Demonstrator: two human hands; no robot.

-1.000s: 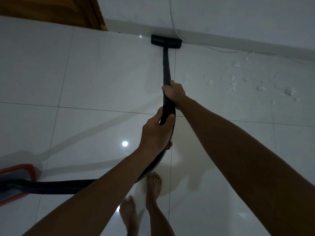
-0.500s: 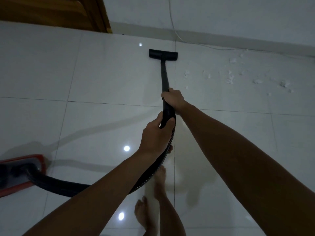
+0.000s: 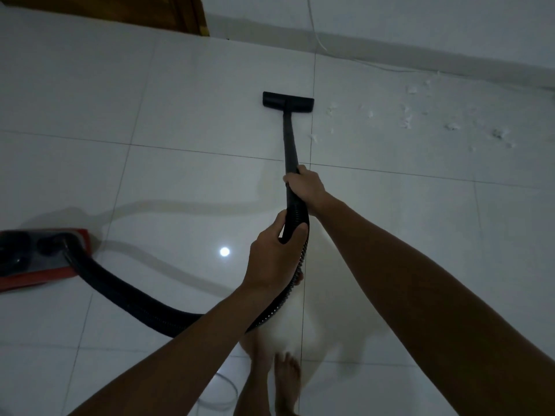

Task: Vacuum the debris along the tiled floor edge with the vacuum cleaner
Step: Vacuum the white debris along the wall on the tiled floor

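A black vacuum wand (image 3: 289, 139) runs from my hands to a flat black nozzle (image 3: 287, 101) resting on the white tiled floor, a tile's depth short of the wall. My right hand (image 3: 304, 185) grips the wand higher up. My left hand (image 3: 274, 253) grips its lower end where the ribbed black hose (image 3: 135, 301) begins. The hose curves left to the red vacuum body (image 3: 42, 256). White debris (image 3: 408, 118) lies scattered right of the nozzle, near the wall edge.
A white cable (image 3: 318, 37) hangs down the wall and trails along the baseboard (image 3: 420, 60) to the right. A wooden door frame (image 3: 195, 16) stands at the top left. My bare feet (image 3: 285, 382) are below the hands, with a pale cord loop (image 3: 222, 394) beside them.
The nozzle has been drawn back from the baseboard toward me. The view has shifted, so the red vacuum body shows more fully at the left. Both hands kept their grip.
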